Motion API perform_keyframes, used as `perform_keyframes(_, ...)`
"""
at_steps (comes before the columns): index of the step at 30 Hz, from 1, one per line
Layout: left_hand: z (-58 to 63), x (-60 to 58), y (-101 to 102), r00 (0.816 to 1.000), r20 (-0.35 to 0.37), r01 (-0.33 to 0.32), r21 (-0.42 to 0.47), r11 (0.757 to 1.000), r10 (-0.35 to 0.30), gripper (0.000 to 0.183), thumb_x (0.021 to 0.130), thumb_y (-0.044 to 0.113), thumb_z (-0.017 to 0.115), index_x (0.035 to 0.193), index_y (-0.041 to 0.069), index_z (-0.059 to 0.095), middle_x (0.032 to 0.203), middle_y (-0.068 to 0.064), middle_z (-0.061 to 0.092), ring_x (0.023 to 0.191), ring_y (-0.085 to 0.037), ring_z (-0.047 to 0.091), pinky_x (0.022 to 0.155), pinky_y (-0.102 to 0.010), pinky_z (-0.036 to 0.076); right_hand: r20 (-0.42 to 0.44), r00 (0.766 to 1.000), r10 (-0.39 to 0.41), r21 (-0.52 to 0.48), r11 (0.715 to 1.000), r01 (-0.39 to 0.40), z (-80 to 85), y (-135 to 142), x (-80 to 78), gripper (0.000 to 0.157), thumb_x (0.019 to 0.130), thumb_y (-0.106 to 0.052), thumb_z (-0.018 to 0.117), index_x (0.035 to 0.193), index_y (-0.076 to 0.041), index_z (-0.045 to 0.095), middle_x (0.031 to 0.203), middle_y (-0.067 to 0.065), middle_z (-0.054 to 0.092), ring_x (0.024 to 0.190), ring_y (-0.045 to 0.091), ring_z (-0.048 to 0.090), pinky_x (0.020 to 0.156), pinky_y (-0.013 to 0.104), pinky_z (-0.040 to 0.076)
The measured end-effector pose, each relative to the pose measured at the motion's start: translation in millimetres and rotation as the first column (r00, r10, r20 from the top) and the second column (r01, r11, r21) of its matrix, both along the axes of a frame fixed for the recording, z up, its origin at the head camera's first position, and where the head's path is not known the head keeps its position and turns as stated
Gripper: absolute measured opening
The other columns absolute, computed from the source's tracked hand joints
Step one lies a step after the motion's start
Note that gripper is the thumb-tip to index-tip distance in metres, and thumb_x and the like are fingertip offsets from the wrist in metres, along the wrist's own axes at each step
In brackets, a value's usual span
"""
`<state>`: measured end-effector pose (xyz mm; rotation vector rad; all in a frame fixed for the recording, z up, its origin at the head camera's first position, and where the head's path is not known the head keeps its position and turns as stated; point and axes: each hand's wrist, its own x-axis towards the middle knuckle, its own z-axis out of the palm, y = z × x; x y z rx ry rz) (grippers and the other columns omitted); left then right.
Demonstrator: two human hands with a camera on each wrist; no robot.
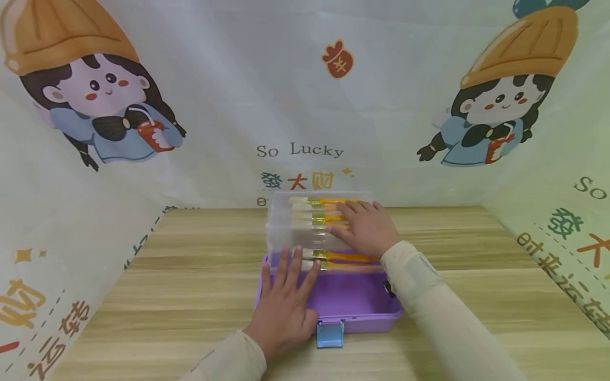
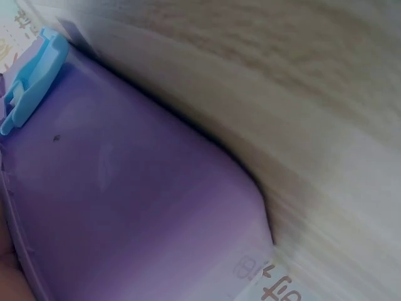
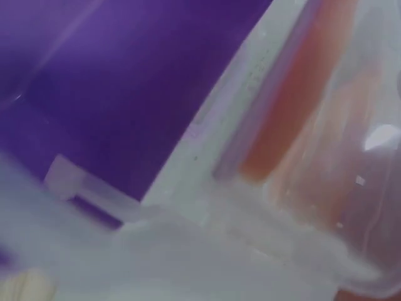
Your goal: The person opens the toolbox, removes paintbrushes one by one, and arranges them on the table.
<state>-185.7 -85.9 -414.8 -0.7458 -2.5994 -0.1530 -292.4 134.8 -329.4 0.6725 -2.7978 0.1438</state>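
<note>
A purple plastic box point(image 1: 352, 291) stands on the table with its clear lid point(image 1: 278, 233) tilted back. Several paintbrushes point(image 1: 318, 218) with pale bristles and orange handles lie across the lid area; two lower brushes point(image 1: 345, 257) lie near the box's back edge. With fingers spread, my left hand point(image 1: 288, 312) rests over the box's front left part, its fingertips by the lower brushes' bristles. My right hand point(image 1: 369, 227) lies on the upper brushes' handles, fingers extended. Close up in the right wrist view are a blurred orange handle point(image 3: 294, 106) and clear plastic.
A light blue latch point(image 1: 330, 334) hangs at the box's front, seen also in the left wrist view. Wood-grain tabletop point(image 1: 190, 296) surrounds the box. Behind the table hangs a printed white cloth point(image 1: 229, 95), which also covers both sides.
</note>
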Motion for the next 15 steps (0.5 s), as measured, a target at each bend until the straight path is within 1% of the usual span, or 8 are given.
perform_keyframes(4, -1.1, -1.0, 0, 0.999, 0.046, -0.002, 0.024, 1.0, 0.001, 0.08, 0.084, 0.039, 0.058, 0.157, 0.017, 0.032, 0.163, -0.022, 0.01, 0.149, -0.043, 0.004, 0.108, -0.073, 0.008, 0.016, 1.0, -0.007, -0.017, 1.0, 0.007, -4.1, -2, -11.8, 0.071, 0.098, -0.061, 0.042, 0.148, -0.01, 0.048, 0.147, 0.013, 0.049, 0.135, 0.036, 0.044, 0.111, 0.058, 0.027)
perform_keyframes(10, -0.2, -1.2, -1, 0.998, 0.058, -0.022, 0.021, 1.0, 0.02, 0.078, 0.085, 0.041, 0.059, 0.156, 0.017, 0.035, 0.162, -0.024, 0.012, 0.148, -0.044, 0.01, 0.107, -0.073, 0.012, 0.091, 0.996, -0.011, -0.033, 0.999, 0.014, -10.9, -4, -29.1, 0.072, 0.099, -0.062, 0.037, 0.151, -0.012, 0.044, 0.151, 0.011, 0.045, 0.139, 0.035, 0.039, 0.113, 0.058, 0.023)
perform_keyframes(15, 0.7, -0.6, 0, 0.994, 0.112, -0.016, 0.039, 0.999, 0.011, 0.077, 0.087, 0.041, 0.056, 0.156, 0.014, 0.035, 0.162, -0.024, 0.014, 0.148, -0.044, 0.009, 0.107, -0.074, 0.012, 0.134, 0.991, -0.019, -0.053, 0.998, 0.026, -16.2, -2, -37.2, 0.072, 0.099, -0.062, 0.038, 0.152, -0.013, 0.042, 0.151, 0.012, 0.045, 0.14, 0.036, 0.038, 0.113, 0.059, 0.022)
